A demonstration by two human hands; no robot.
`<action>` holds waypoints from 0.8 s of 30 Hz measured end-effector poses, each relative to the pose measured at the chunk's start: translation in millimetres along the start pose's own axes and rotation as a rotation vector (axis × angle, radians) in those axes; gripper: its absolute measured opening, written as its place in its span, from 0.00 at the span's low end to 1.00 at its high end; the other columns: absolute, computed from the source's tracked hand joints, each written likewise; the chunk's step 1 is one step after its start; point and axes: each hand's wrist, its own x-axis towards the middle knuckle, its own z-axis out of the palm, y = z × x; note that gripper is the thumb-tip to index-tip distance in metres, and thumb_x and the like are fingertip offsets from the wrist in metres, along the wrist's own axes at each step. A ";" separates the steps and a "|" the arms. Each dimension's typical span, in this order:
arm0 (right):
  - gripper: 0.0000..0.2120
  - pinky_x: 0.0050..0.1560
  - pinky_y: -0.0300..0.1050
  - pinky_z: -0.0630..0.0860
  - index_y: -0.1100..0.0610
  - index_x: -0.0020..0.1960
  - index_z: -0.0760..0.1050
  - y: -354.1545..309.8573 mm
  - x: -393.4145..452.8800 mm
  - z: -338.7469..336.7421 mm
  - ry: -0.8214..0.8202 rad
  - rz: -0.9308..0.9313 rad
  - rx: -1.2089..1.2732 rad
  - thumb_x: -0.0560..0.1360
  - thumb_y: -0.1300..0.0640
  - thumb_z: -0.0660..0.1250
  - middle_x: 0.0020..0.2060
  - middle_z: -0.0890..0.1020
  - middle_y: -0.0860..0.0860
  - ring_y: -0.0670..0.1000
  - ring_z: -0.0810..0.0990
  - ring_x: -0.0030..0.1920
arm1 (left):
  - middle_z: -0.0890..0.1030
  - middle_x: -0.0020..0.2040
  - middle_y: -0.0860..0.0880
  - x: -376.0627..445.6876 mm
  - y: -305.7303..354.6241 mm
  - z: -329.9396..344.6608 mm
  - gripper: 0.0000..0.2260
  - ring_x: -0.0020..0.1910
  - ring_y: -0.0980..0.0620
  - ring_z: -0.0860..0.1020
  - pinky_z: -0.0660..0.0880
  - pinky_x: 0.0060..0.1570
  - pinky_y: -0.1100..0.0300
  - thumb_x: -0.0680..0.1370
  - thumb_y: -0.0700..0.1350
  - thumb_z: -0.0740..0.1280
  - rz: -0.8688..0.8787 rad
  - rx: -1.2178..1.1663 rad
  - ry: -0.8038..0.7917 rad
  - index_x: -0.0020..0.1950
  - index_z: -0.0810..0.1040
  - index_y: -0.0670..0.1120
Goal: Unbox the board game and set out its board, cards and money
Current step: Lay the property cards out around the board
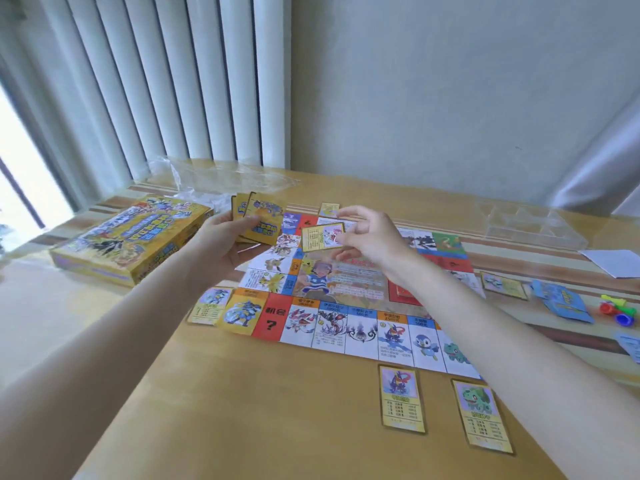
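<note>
The colourful game board (pixel 349 299) lies unfolded flat on the wooden table (pixel 242 410). My left hand (pixel 221 244) holds a fanned stack of yellow cards (pixel 259 218) above the board's far left corner. My right hand (pixel 367 237) pinches a single yellow card (pixel 322 237) face up over the board. Yellow cards lie around the board: two at the near edge (pixel 401 398) (pixel 483 415), one at the left (pixel 207 306), one at the far edge (pixel 329 208), one at the right (pixel 504 285). The yellow game box (pixel 128 237) sits at the left.
Blue cards (pixel 562 303) and small coloured plastic pawns (pixel 618 310) lie right of the board. A clear plastic tray (pixel 530 223) stands at the back right, beside a white sheet (pixel 613 261). Crumpled clear wrapping (pixel 221 178) lies behind the box. Vertical blinds and a wall close off the far side.
</note>
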 end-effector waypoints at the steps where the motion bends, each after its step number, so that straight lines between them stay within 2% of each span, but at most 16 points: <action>1: 0.15 0.34 0.40 0.80 0.59 0.59 0.72 -0.6 1.7 7.1 -0.024 0.001 -0.011 0.75 0.70 0.64 0.34 0.78 0.54 0.52 0.82 0.30 | 0.81 0.46 0.44 0.0 1.4 -6.4 0.03 0.44 0.49 0.81 0.81 0.43 0.58 0.79 0.39 0.62 0.004 0.000 0.012 0.49 0.75 0.44; 4: 0.12 0.36 0.41 0.81 0.61 0.56 0.74 0.2 7.8 24.1 -0.039 0.006 -0.100 0.74 0.69 0.66 0.32 0.78 0.52 0.50 0.81 0.29 | 0.81 0.47 0.43 -0.3 3.6 -22.0 0.04 0.45 0.48 0.81 0.80 0.44 0.57 0.79 0.38 0.62 0.017 -0.034 0.025 0.50 0.75 0.44; 7: 0.08 0.39 0.47 0.78 0.58 0.49 0.76 1.8 11.2 33.8 -0.035 -0.001 -0.220 0.72 0.65 0.70 0.33 0.80 0.52 0.47 0.78 0.27 | 0.80 0.46 0.43 -1.0 2.1 -31.2 0.04 0.45 0.48 0.80 0.80 0.43 0.57 0.79 0.37 0.61 0.023 -0.036 0.022 0.50 0.75 0.43; 11: 0.06 0.28 0.36 0.72 0.56 0.43 0.76 -1.2 9.5 41.4 -0.122 0.037 -0.266 0.71 0.64 0.71 0.34 0.82 0.52 0.45 0.75 0.25 | 0.81 0.48 0.42 -0.9 -3.4 -39.5 0.05 0.47 0.47 0.81 0.80 0.44 0.57 0.79 0.37 0.61 0.012 -0.029 0.005 0.52 0.75 0.43; 14: 0.06 0.25 0.33 0.70 0.56 0.41 0.77 -1.4 8.4 42.1 -0.174 0.053 -0.247 0.71 0.65 0.71 0.32 0.82 0.52 0.42 0.74 0.23 | 0.81 0.49 0.42 -1.5 -6.2 -40.7 0.05 0.47 0.46 0.81 0.80 0.45 0.56 0.79 0.37 0.61 0.002 -0.025 0.006 0.52 0.75 0.44; 18: 0.05 0.33 0.38 0.76 0.57 0.41 0.79 1.1 7.0 39.9 -0.223 0.068 -0.231 0.70 0.65 0.72 0.38 0.84 0.57 0.48 0.78 0.32 | 0.81 0.51 0.41 -3.3 -8.1 -42.3 0.05 0.50 0.44 0.81 0.80 0.47 0.55 0.79 0.38 0.62 -0.016 -0.020 -0.004 0.52 0.75 0.44; 22: 0.05 0.32 0.36 0.77 0.58 0.41 0.79 0.7 3.9 36.7 -0.267 0.086 -0.197 0.71 0.67 0.70 0.43 0.83 0.60 0.51 0.79 0.36 | 0.81 0.51 0.40 -4.7 -10.4 -41.9 0.05 0.50 0.44 0.81 0.81 0.45 0.55 0.79 0.38 0.62 -0.029 -0.018 -0.005 0.54 0.75 0.42; 24: 0.06 0.33 0.36 0.78 0.59 0.41 0.80 -0.1 3.0 34.8 -0.294 0.091 -0.189 0.72 0.68 0.69 0.47 0.82 0.62 0.54 0.80 0.42 | 0.81 0.50 0.40 -5.5 -9.9 -40.8 0.06 0.50 0.44 0.81 0.81 0.45 0.55 0.79 0.38 0.62 -0.033 -0.028 -0.009 0.55 0.75 0.41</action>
